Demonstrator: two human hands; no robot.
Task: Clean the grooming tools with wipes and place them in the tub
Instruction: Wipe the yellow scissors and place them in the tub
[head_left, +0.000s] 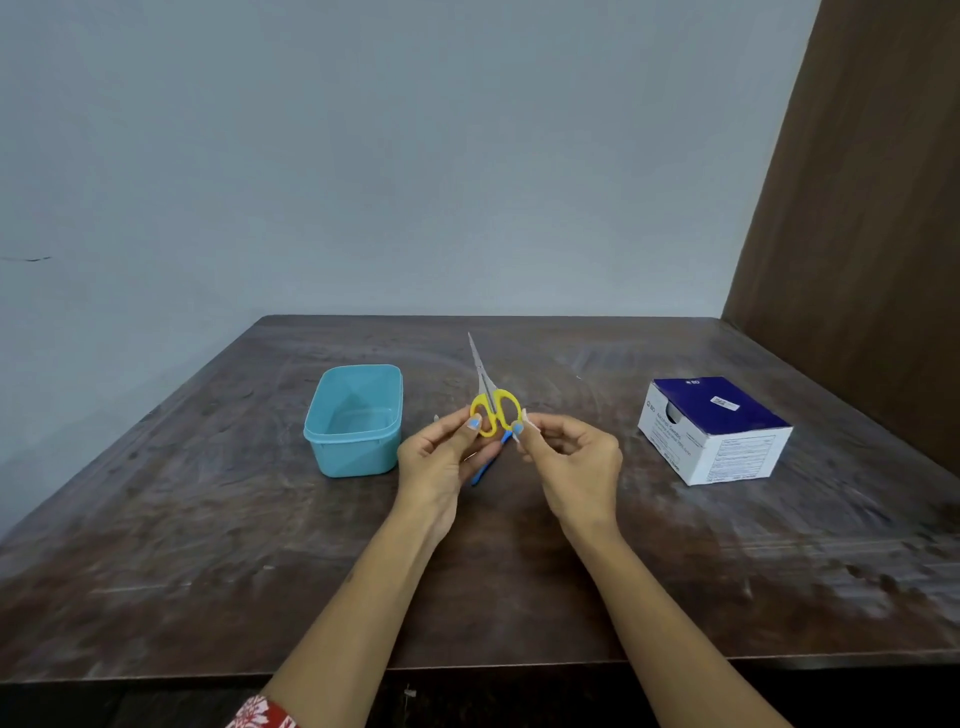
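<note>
- While the scissors (492, 402) are held above the table (675, 561), blades pointing away, the left hand (436, 457) pinches one yellow handle loop.
- Right hand (569, 457) pinches a small wipe (527, 423) against the other loop; wiping appears in progress.
- Next move, as judged: finish wiping, then carry leftward to the empty tub (337, 457).

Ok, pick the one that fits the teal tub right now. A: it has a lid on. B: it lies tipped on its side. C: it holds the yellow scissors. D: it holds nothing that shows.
D: the teal tub stands upright and open with a bare-looking floor, while the yellow scissors are held above the table by the left hand and the right hand.
</note>
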